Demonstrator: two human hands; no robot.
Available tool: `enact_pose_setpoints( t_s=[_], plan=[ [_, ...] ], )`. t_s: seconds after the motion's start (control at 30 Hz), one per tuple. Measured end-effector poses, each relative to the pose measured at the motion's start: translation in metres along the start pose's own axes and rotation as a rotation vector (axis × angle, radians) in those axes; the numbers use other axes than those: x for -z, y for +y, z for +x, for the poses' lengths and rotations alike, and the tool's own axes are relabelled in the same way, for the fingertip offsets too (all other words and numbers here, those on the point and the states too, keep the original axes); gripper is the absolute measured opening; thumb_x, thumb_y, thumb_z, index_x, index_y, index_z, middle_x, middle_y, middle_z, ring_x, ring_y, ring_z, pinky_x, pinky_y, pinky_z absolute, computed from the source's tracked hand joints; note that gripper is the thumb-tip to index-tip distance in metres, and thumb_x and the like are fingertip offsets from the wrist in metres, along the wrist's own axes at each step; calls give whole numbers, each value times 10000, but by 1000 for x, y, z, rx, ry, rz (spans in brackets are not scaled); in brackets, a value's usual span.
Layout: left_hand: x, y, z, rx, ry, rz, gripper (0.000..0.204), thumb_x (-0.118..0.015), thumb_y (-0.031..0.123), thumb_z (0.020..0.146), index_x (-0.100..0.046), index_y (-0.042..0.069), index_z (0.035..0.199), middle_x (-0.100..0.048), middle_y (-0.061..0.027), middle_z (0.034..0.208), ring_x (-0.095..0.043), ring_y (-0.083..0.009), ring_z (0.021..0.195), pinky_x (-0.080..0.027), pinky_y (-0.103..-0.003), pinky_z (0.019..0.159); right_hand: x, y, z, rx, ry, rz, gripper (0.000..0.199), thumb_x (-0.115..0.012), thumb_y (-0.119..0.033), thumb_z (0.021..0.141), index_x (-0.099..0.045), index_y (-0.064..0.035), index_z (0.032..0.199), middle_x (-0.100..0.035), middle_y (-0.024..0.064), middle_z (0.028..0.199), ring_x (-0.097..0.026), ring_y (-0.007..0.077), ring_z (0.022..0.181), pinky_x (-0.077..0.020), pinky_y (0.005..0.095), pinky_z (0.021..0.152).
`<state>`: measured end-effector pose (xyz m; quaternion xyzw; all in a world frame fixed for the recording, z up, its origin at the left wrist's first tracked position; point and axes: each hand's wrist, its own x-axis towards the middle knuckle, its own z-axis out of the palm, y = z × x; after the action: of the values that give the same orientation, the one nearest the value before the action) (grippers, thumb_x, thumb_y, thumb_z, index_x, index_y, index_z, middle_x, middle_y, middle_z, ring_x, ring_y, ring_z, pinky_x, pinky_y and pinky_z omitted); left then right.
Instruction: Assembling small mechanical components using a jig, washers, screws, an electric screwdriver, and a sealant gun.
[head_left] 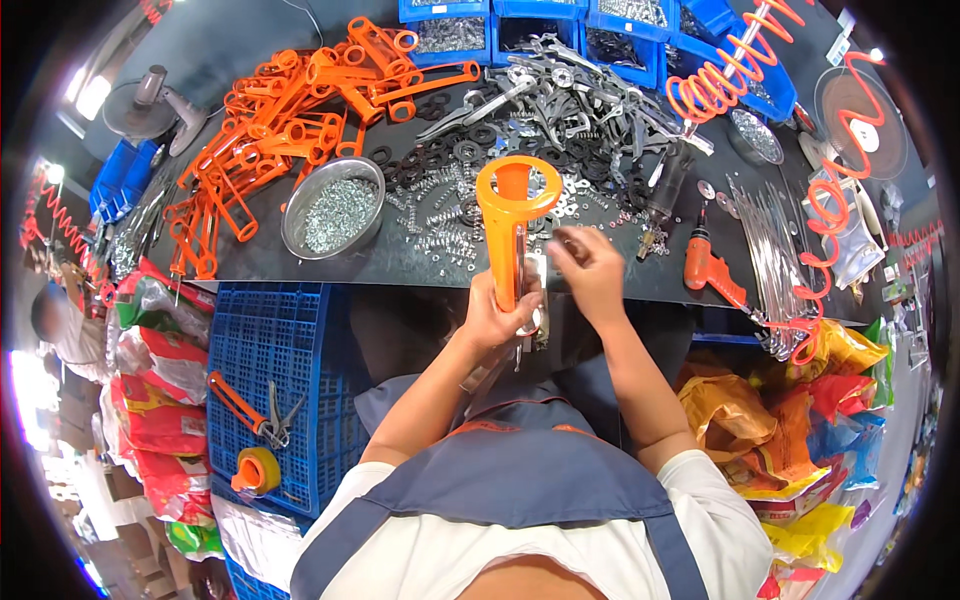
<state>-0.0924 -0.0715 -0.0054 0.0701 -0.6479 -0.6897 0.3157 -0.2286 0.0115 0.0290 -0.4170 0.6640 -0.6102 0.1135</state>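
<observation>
Upright in front of me is an orange plastic part [499, 240] with a wide ring at its top end and a long hollow handle below. The fingers of my left hand [490, 318] are wrapped round its lower end. Small metal pieces and a thin rod show beside the handle, partly hidden by the hand. My right hand [592, 272] hovers close on the right with bent fingers drawn together toward the orange part; anything between the fingertips is too small to make out. Behind lie loose springs [445, 243] and a heap of grey metal levers [570, 95].
Similar orange parts [300, 110] are piled at the left, near a steel bowl [291, 236] of small hardware. Blue bins [490, 40] line the back. An orange power screwdriver [708, 268], metal rods [765, 250] and coiled orange hoses [697, 98] are at the right. A blue crate [265, 350] stands below left.
</observation>
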Motion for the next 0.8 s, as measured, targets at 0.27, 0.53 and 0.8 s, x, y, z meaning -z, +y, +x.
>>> enact_pose_setpoints(
  t_s=[0.27, 0.53, 0.8],
  plan=[
    [-6, 3, 6, -145, 65, 43, 196, -666, 80, 742, -556, 0, 883, -577, -31, 690, -525, -98, 616, -453, -259, 588, 10, -92, 31, 897, -99, -58, 307, -728, 27, 664, -663, 9, 964, -613, 104, 972, -603, 241, 767, -489, 307, 649],
    [-13, 12, 4, -122, 80, -21, 155, -664, 53, 726, -558, 2, 827, -583, -36, 730, -525, -98, 632, -454, -259, 587, 22, -101, 30, 959, -139, -194, 279, -703, 37, 637, -656, 23, 911, -608, 103, 932, -578, 256, 764, -487, 317, 637],
    [-6, 3, 2, -103, 58, -40, 178, -669, 78, 729, -565, -3, 848, -583, -38, 711, -538, -105, 628, -464, -262, 600, 21, -107, 32, 1030, -231, -241, 258, -697, 15, 659, -646, 35, 911, -591, 105, 899, -583, 263, 798, -498, 330, 684]
  ],
)
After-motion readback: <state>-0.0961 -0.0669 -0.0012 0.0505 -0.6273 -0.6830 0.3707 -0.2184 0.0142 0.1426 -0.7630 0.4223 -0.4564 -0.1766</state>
